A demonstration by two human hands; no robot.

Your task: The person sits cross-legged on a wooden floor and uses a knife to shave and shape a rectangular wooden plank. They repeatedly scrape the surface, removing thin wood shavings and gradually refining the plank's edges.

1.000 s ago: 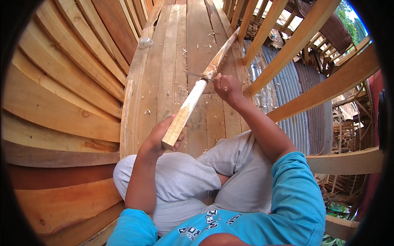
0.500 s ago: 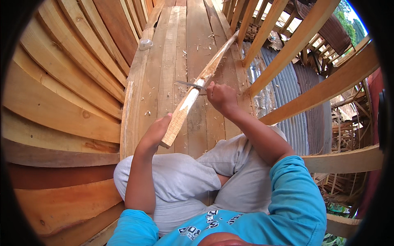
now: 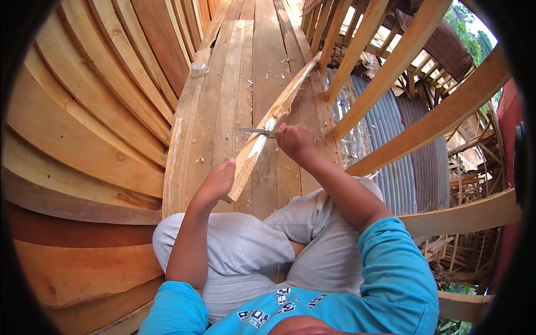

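Observation:
A long wooden stick (image 3: pixel 273 115) slants away from me across the plank floor, its far end at the foot of the railing on the right. Its middle is freshly shaved pale, and the near end keeps rough sawn faces. My left hand (image 3: pixel 218 182) is closed around that near end, thumb along the side. In my right hand (image 3: pixel 295 138) is a knife (image 3: pixel 254 130), gripped in a fist with the handle mostly hidden. The blade points left and lies across the stick. Curled shavings cling to the wood just beyond it.
Shavings are scattered over the floorboards (image 3: pixel 223 111). A small clear plastic container (image 3: pixel 199 70) sits by the left plank wall (image 3: pixel 95 134). Slatted wooden railing (image 3: pixel 385 70) runs along the right, with corrugated metal roofing (image 3: pixel 391 145) below it. My crossed legs (image 3: pixel 245 240) are close to the stick.
The knife has moved down the stick toward me, drawn by my right hand. My left hand still holds the near end, and the whole view has shifted slightly.

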